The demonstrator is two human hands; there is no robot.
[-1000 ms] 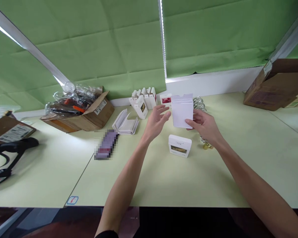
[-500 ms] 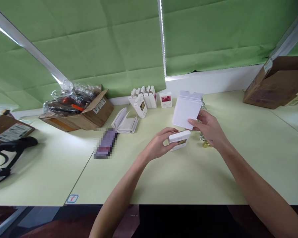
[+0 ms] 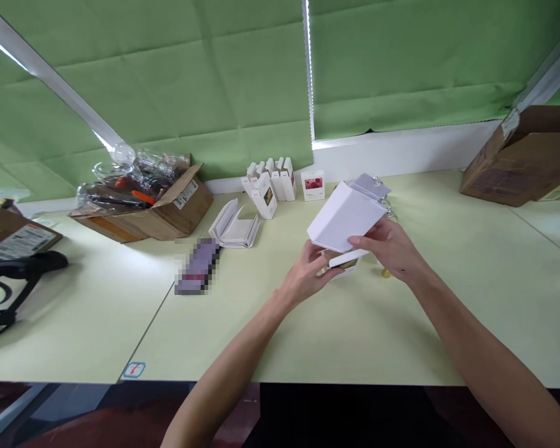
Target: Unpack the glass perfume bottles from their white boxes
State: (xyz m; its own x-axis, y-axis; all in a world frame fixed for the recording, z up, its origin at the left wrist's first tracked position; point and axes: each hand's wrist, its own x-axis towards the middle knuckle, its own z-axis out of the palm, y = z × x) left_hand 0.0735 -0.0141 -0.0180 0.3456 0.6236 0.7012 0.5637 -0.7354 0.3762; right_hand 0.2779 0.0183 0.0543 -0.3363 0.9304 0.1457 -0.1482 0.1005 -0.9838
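Observation:
My right hand [image 3: 388, 249] grips an open white carton [image 3: 345, 214], tilted with its mouth toward the lower left and its flap at the upper right. My left hand [image 3: 310, 274] pinches a small flat white box with a picture label [image 3: 345, 261], held just under the carton's lower edge above the pale table [image 3: 401, 323]. Part of the small box is hidden by the carton and my fingers. Clear glass pieces with a gold cap [image 3: 385, 272] lie behind my right hand.
A row of small white cartons [image 3: 269, 183] and one with a red picture [image 3: 313, 185] stand by the wall. Flat folded cartons [image 3: 233, 229] lie left of them. Cardboard boxes sit at far left [image 3: 149, 208] and far right [image 3: 518, 158]. A black tool [image 3: 9, 286] lies at the left.
My left hand went from the carton down to the small box, picked it off the table and raised it. My right hand tilted the carton over toward it.

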